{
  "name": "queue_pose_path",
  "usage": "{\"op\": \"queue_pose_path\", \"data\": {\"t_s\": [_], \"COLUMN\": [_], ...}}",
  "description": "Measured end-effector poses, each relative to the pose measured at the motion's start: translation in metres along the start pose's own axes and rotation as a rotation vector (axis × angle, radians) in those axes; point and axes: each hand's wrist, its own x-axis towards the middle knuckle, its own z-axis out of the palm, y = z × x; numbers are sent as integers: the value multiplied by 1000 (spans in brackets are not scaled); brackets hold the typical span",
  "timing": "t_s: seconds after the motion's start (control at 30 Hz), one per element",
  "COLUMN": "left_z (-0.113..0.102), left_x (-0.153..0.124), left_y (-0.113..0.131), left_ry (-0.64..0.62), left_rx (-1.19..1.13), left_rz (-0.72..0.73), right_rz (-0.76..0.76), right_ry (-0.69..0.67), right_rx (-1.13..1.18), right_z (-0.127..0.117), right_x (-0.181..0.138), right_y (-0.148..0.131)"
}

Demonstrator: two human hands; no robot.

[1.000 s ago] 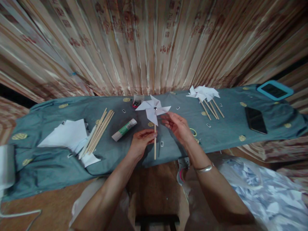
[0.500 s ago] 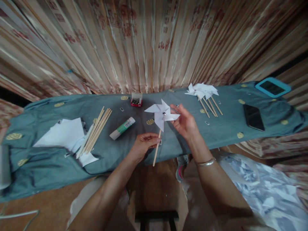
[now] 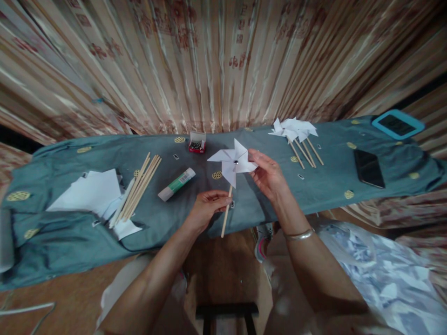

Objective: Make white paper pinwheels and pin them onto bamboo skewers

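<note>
Toward the left end of the cloth-covered tabletop (image 3: pixel 324 179), from where I stand, white paper sheets (image 3: pixel 92 190) lie near a bundle of wooden sticks (image 3: pixel 141 188); a green-and-white glue stick (image 3: pixel 176 184) slants just beyond, and a small red box (image 3: pixel 197 149) sits open by the far edge. The left hand (image 3: pixel 209 207) pinches the bare stick of a white paper pinwheel (image 3: pixel 228 168), which is held above the tabletop midway along, the stick's lower end reaching past the near edge. That low grip seems right to me: firm on the wood, clear of the blades. The round metal tack head (image 3: pixel 236 162) shows at the hub; I would press there, not on the folds, if it needs seating, and leave enough slack for turning. The right hand (image 3: pixel 267 174) has its fingers at the rightmost blade, though I can't tell whether they pinch it or merely touch; a light touch should spare the creases. Further right, several pinwheels (image 3: pixel 296 128) lie overlapping by the far edge.
</note>
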Motion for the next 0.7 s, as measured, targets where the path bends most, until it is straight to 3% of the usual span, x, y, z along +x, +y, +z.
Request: {"op": "queue_pose_path", "data": {"t_s": [0.7], "left_z": [-2], "left_x": [4], "left_y": [2], "left_ry": [31], "left_rx": [7], "left_rz": [58], "right_rz": [16], "right_ry": [-26], "right_rx": [-26], "right_z": [7], "right_x": [-4], "right_y": [9]}}
